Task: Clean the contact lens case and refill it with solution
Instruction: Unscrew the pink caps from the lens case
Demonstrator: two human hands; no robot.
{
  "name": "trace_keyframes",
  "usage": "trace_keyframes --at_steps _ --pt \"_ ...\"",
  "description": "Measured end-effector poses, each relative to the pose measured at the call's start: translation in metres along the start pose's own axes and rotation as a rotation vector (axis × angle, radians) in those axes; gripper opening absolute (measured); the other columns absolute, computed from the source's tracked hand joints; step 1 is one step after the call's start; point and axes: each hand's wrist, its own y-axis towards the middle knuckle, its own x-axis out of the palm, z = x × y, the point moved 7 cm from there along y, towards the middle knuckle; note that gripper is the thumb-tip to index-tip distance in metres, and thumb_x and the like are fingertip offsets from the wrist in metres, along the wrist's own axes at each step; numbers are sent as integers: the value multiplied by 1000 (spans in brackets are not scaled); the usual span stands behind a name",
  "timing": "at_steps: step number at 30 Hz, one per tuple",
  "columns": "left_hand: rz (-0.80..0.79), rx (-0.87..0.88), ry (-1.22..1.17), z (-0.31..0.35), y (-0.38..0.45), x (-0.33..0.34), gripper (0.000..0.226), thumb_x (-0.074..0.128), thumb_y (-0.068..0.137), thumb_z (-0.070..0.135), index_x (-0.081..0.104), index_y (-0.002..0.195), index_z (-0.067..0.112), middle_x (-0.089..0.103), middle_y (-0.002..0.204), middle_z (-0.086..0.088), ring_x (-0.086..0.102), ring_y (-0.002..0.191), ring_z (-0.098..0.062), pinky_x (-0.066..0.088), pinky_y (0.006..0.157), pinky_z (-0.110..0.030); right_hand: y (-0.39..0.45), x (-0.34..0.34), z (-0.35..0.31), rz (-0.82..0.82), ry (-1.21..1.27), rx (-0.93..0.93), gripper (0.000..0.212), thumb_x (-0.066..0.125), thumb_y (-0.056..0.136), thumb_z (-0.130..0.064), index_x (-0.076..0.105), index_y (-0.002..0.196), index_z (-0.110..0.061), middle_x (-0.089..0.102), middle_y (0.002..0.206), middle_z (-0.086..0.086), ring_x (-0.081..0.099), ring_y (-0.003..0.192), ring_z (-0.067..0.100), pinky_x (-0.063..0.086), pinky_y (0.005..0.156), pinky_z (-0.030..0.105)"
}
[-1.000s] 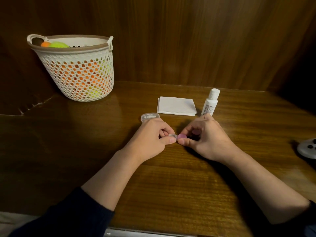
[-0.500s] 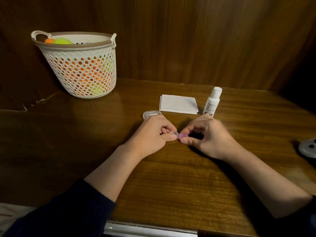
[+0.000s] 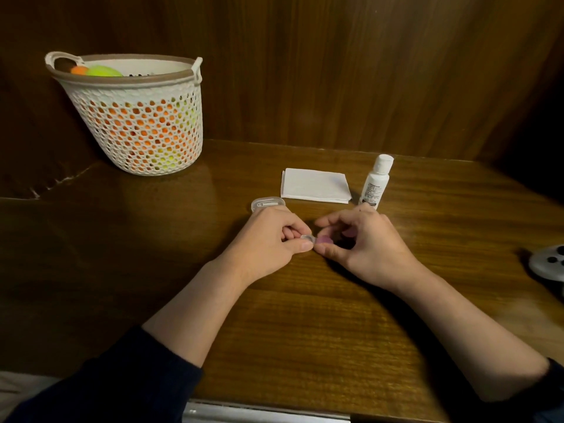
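Note:
A small contact lens case (image 3: 316, 239) with a clear part and purple caps sits low over the wooden table between both hands. My left hand (image 3: 271, 239) pinches its clear left end. My right hand (image 3: 363, 242) grips the purple cap on the right end; a second purple piece shows under its fingers. The white solution bottle (image 3: 376, 184) stands upright, capped, just behind my right hand. A folded white tissue (image 3: 316, 186) lies left of the bottle.
A clear plastic container (image 3: 267, 204) lies behind my left hand. A white perforated basket (image 3: 137, 123) with orange and green balls stands at the back left. A grey round device (image 3: 547, 264) lies at the right edge. A wood wall closes the back.
Both hands stay together on the case; the fingers of my right hand have shifted slightly on the purple cap. The view has tilted a little.

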Motion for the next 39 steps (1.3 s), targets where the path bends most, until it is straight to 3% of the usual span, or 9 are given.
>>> trace_keyframes --at_steps 3,5,8,14,22,25,30,35,39 --pt "-3 -8 -5 0 0 1 17 86 89 25 81 98 39 71 95 17 63 93 10 49 69 -3 -1 -1 -1 -26 -20 -15 43 87 86 -43 72 126 -41 68 95 -31 56 107 -5 55 93 25" --pt "-4 -13 18 0 0 1 16 86 89 27 81 97 40 71 95 18 62 95 12 49 67 -2 -2 -4 0 -10 -42 -11 53 86 81 -55 70 130 -42 59 97 -35 55 105 -5 53 87 21" --pt "-2 -10 40 1 0 0 15 85 89 29 80 96 41 71 95 20 61 98 14 48 67 0 -2 -7 6 7 -46 27 64 82 71 -72 70 126 -42 67 92 -28 51 109 1 51 91 31" --pt "-9 -22 30 -1 0 1 16 86 88 30 79 95 42 71 96 19 62 97 14 47 67 0 0 -9 8 42 11 41 43 89 74 -59 73 111 -46 73 83 -23 51 105 -4 42 77 17" --pt "-22 -41 1 -1 0 2 17 86 89 27 79 97 40 71 97 18 63 95 12 48 67 -2 -1 -7 5 -55 -17 -27 40 88 86 -39 72 122 -45 66 108 -29 52 116 0 46 89 15" --pt "-26 -44 10 0 -1 2 16 85 89 29 79 97 41 71 97 19 62 95 12 51 66 -6 -2 -4 7 -76 -5 -36 42 84 87 -48 71 126 -43 69 119 -23 52 120 2 53 98 23" --pt "-26 -51 49 0 0 1 16 84 90 31 77 95 44 71 99 20 65 94 5 52 67 -11 2 -1 6 -5 -51 -22 63 77 72 -75 69 126 -43 71 91 -29 52 107 -1 47 81 19" --pt "-32 -62 15 0 -1 1 14 86 87 34 80 97 41 72 98 19 64 93 8 53 68 -14 4 -5 10 15 23 11 46 89 78 -51 75 120 -39 77 88 -29 55 106 -19 41 79 6" --pt "-35 -76 12 -1 0 3 14 86 88 32 80 97 40 71 99 19 63 93 10 51 65 -9 4 -5 8 -20 33 31 39 90 81 -43 74 116 -43 74 89 -31 60 104 -9 46 83 13"
